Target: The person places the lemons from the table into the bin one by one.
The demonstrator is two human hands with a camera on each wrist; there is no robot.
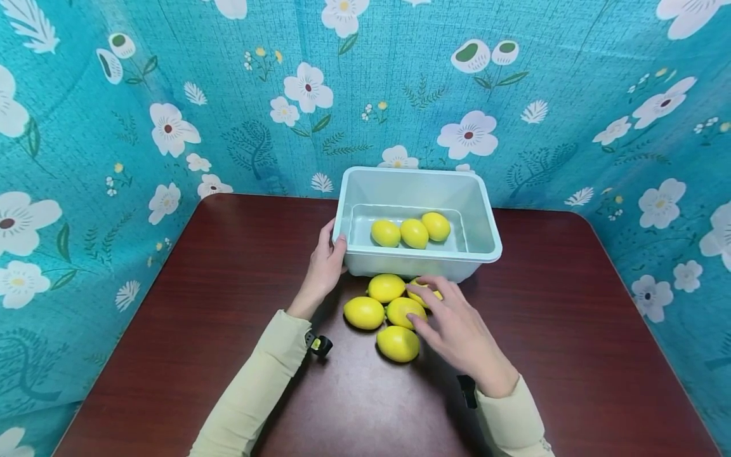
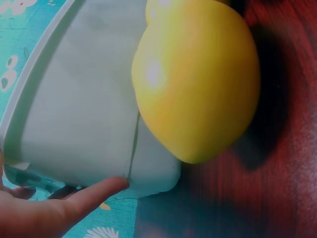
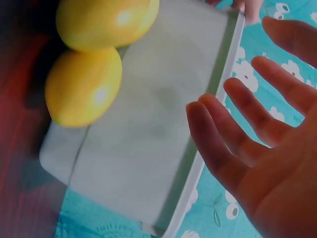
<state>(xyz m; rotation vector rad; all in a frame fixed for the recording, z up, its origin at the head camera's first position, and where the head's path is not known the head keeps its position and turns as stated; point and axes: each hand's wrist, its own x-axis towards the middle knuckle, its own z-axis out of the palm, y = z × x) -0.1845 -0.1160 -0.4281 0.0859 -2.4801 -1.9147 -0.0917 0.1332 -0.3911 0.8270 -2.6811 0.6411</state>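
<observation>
Three lemons (image 1: 414,233) lie inside a pale green plastic bin (image 1: 422,255). Just in front of it, several more lemons (image 1: 398,344) are clustered on the table. My left hand (image 1: 324,270) holds the bin's left front corner, thumb against the front and fingers along the left side. In the left wrist view that thumb (image 2: 99,198) touches the bin wall, with a large lemon (image 2: 198,79) close by. My right hand (image 1: 459,324) hovers over the right side of the cluster, fingers spread and partly covering two lemons. The right wrist view shows its fingers (image 3: 213,134) apart, holding nothing.
The dark reddish-brown table (image 1: 240,285) extends to both sides of the bin. A blue floral cloth (image 1: 400,82) hangs behind and around it, close to the bin's back. A black wrist camera (image 1: 320,345) sits on the left wrist.
</observation>
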